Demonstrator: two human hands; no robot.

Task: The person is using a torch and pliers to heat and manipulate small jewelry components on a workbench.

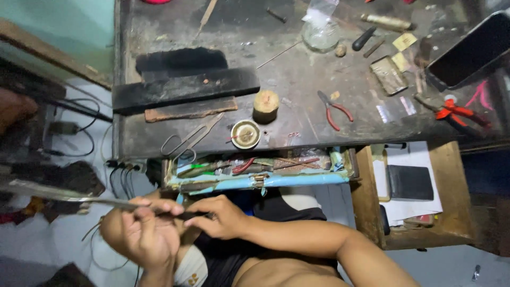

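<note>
Low in the head view, both my hands hold one long thin metal strip (58, 194) that reaches out to the left edge. My left hand (146, 231) grips it from below, fingers curled over it. My right hand (220, 215) pinches its dark right end (194, 215) just beside the left hand. Both hands hover over my lap, in front of an open drawer (260, 172) full of small tools.
A dark worn workbench (297, 69) carries metal shears (188, 139), a small round tin (245, 134), a wooden stub (265, 103), red-handled pliers (334, 109), a glass jar (320, 33), black blocks (183, 87) and a phone (470, 50). A wooden side tray (411, 188) holds papers and a black wallet.
</note>
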